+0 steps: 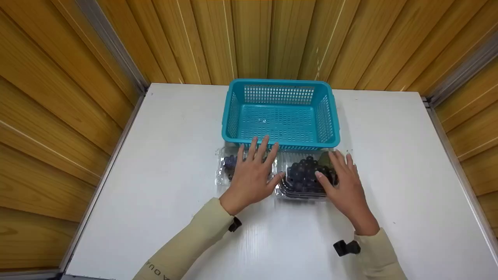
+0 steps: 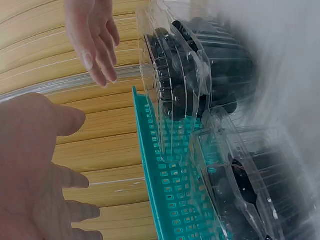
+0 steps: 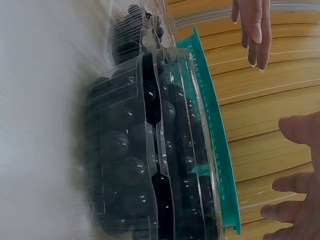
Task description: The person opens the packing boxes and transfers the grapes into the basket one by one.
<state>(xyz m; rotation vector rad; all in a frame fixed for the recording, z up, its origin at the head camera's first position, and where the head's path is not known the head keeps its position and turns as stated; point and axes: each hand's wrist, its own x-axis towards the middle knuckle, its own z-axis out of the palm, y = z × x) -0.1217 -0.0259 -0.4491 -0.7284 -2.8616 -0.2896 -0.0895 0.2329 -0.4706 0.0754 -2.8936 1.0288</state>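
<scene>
Two clear plastic boxes of dark grapes stand side by side on a white table. Over the left box [image 1: 225, 171] hovers my left hand [image 1: 252, 179], fingers spread and palm down. My right hand [image 1: 348, 186] is above the right side of the right box [image 1: 303, 179], its fingers apart. In the left wrist view, air shows between the left hand [image 2: 35, 165] and the boxes. The right wrist view likewise shows the right hand [image 3: 300, 185] apart from the nearer box [image 3: 125, 150]. Neither hand holds anything.
Right behind the boxes stands a turquoise perforated basket [image 1: 280, 145] with nothing in it. The white table [image 1: 175, 136] is bordered by wood-patterned panels [image 1: 284, 39] at the back and sides.
</scene>
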